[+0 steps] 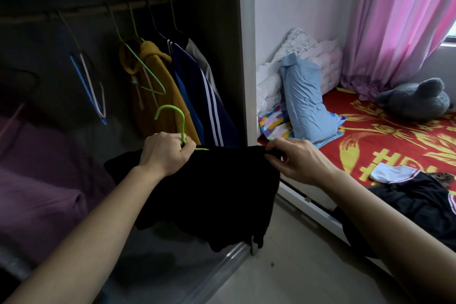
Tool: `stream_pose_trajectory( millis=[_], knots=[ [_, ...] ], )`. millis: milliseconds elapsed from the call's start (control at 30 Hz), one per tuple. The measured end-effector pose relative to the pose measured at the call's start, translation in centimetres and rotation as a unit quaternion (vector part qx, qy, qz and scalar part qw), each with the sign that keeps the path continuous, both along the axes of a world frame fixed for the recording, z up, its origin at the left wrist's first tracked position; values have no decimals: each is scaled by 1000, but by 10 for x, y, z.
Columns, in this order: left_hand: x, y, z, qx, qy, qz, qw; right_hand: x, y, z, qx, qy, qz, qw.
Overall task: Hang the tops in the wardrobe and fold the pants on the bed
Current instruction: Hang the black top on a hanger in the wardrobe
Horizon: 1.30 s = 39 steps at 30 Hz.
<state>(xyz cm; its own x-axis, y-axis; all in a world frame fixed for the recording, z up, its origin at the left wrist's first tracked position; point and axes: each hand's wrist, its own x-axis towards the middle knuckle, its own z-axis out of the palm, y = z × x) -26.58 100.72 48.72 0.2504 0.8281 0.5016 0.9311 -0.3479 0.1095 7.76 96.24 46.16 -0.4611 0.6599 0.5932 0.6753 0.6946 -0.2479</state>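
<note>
Left hand (167,153) grips hanger (170,110) at top (217,192); right hand (296,158) pinches top's edge. I see rod (84,10) gap beside hoodie (170,96), seemingly; dim.

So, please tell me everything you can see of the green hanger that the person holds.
The green hanger looks like thin coated wire. Its curved hook stands upright above the left hand, which grips its neck. A short piece of its arm shows beside the hand; the rest is hidden under the black top.
</note>
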Motion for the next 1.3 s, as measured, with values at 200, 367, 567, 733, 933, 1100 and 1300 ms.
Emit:
stream_pose_trajectory(
  millis=[200, 367, 567, 733, 933, 1100, 1300],
  knots=[
    [32, -8, 19, -202, -156, -31, 966, -34, 25, 24, -25, 8, 2, 1000],
    [30, -8, 16, -291, -181, -78, 936, -58, 40, 17, -143, -68, 86, 984],
    [-23, -9, -14, -234, -218, -66, 945, -44, 47, -5, -101, 34, 26, 994],
    [-50, -24, -72, -218, -143, 102, 960, -31, 48, -6, -121, 53, -2, 991],
    [-31, -30, -92, -134, -232, 124, 956, -38, 45, 2, -235, 90, 3, 968],
    [-24, -31, -73, -146, -235, 96, 956, -54, 44, -1, -223, 82, 17, 971],
    [-43, -29, -58, -25, -160, 91, 983, -50, 51, -21, -208, 94, -22, 973]
  ],
)
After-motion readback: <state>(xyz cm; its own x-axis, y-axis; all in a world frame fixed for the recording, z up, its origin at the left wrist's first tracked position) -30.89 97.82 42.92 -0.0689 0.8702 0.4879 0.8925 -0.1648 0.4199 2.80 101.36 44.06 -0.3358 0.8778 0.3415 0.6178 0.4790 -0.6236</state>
